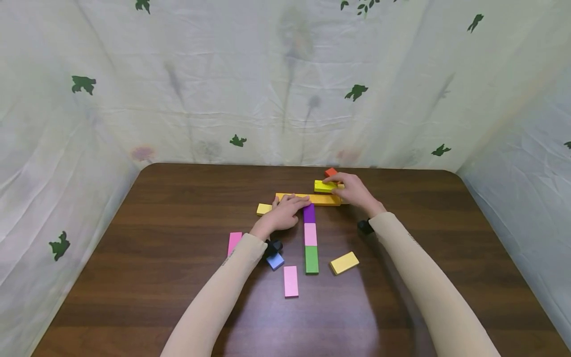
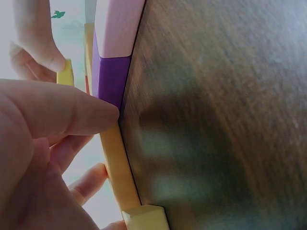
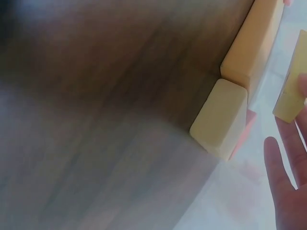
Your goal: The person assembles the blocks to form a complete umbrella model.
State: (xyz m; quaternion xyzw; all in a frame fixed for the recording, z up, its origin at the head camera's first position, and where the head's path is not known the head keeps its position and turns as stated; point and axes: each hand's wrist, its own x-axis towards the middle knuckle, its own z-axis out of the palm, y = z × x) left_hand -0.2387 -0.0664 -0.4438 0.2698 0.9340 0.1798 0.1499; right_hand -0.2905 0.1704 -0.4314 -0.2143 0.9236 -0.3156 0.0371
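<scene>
My right hand pinches a bright yellow block over the far side of a long orange block. In the right wrist view the yellow block sits between the fingers, raised above the table. My left hand lies across the orange block's left part, its fingers fairly straight and touching it. A purple block, a pale pink block and a green block form a column running from the orange block toward me. A cream block stands at the orange block's right end.
A pale yellow block stands by the orange block's left end, a red block behind. Nearer me lie a blue block, a pink block, a deeper pink block and a yellow block. A patterned cloth surrounds the table.
</scene>
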